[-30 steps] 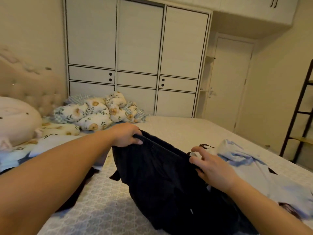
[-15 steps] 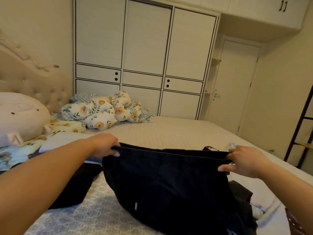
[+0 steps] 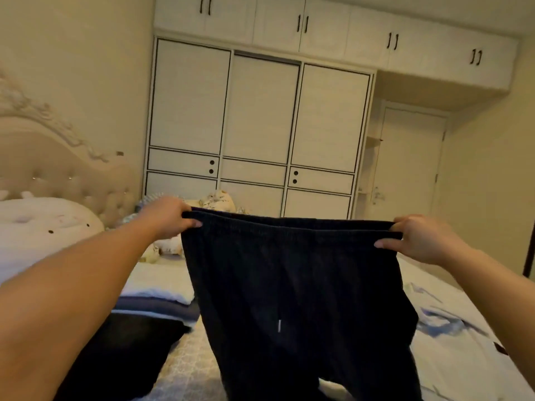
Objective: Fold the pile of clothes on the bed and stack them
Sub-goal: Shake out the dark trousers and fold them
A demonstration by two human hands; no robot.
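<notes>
Two bare hands hold up a pair of dark trousers (image 3: 298,299) by the waistband, stretched level between them. The left hand (image 3: 170,217) pinches the left end of the band, thumb on the near side and fingers curled over the top edge. The right hand (image 3: 417,237) pinches the right end the same way, thumb pointing inward along the fabric. The trousers hang straight down in front of the bed (image 3: 188,369), their lower part running out of view at the bottom. A small pale tag (image 3: 279,326) shows near the middle of the cloth; any writing on it is too small to read.

Left of the trousers, folded clothes (image 3: 156,302) lie stacked on the bed, with a dark garment (image 3: 124,354) in front of them. On the right lies a crumpled pale blue and white garment (image 3: 445,319). Further back are a large pale cushion (image 3: 43,227), a tufted headboard (image 3: 66,175) and floral bedding (image 3: 217,199). A white wardrobe (image 3: 260,125) with black trim fills the far wall, and a door (image 3: 411,160) stands to its right.
</notes>
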